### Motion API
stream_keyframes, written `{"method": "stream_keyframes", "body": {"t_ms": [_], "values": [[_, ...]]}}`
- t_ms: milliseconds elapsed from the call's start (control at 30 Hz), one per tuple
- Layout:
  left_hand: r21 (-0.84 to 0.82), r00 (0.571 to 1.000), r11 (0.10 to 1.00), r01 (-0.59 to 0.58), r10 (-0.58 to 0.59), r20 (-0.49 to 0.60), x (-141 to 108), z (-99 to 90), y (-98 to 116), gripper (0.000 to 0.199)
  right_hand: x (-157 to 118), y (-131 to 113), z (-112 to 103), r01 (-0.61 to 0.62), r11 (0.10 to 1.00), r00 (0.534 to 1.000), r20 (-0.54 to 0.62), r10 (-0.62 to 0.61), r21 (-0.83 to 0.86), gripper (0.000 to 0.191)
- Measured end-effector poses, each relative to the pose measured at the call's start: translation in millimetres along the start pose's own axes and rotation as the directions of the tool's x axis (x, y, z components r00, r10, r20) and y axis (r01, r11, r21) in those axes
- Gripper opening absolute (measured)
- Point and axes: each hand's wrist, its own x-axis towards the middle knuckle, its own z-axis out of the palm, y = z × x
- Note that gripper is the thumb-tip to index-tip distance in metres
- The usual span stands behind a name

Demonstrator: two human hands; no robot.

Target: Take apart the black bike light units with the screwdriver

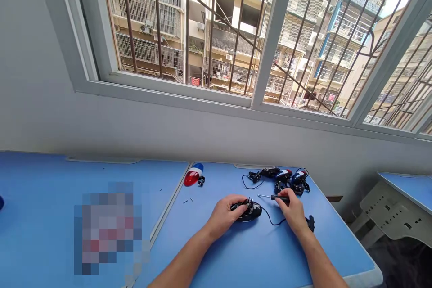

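My left hand (224, 216) is closed on a black oval housing (252, 214), open on top with small parts inside that are too fine to make out. From the housing a thin black cable (274, 223) runs right, passing under my right hand (293, 210) toward a small black piece (310, 223) beside the wrist. A screwdriver (266, 196) with a black handle is pinched in my right hand. Its metal shaft points left, and the tip is a little apart from the housing.
A glossy red, white and blue shell (193, 175) lies at the back left, with a black clamp (201, 181) beside it. Small screws (185, 201) lie nearer. Several similar black cabled units (286, 182) are bunched at the back right. A blurred patch (108, 229) covers part of the left table.
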Motion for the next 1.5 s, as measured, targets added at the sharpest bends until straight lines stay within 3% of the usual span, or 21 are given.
{"method": "stream_keyframes", "body": {"t_ms": [233,500,667,800,967,1267,1500], "values": [[0.013,1.0,1.0,-0.008,0.009,-0.022,-1.8,2.1,-1.6,0.026,-8.4,10.6,6.1,0.13,0.958,0.99,0.079,-0.113,-0.255,0.011],[0.019,0.999,0.999,-0.028,0.029,-0.045,-2.0,3.0,-5.7,0.023,-10.6,16.4,7.3,0.223,0.91,0.974,0.103,-0.199,-0.349,0.017],[0.04,0.997,0.998,-0.055,0.057,-0.046,-1.6,4.0,-7.4,0.021,-8.7,-0.8,11.2,0.336,0.926,0.941,0.037,-0.335,-0.174,0.024],[0.051,0.996,0.997,-0.062,0.065,-0.054,-1.5,3.8,-7.7,0.02,-3.6,-37.7,20.9,0.294,0.954,0.932,0.203,-0.3,0.061,0.031],[0.01,0.995,0.998,-0.068,0.069,-0.073,-2.8,2.2,-4.7,0.021,-1.1,-69.5,30.7,0.277,0.943,0.863,0.383,-0.329,0.186,0.032],[-0.051,0.998,0.998,-0.03,0.027,-0.062,-2.3,6.4,-7.5,0.024,-10.3,-50.0,29.5,0.275,0.943,0.836,0.437,-0.331,0.189,0.027],[-0.16,0.997,0.987,-0.002,-0.011,-0.082,-3.9,7.5,-4.8,0.026,-13.5,-55.9,33.0,0.298,0.933,0.836,0.417,-0.357,0.201,0.027]]}}
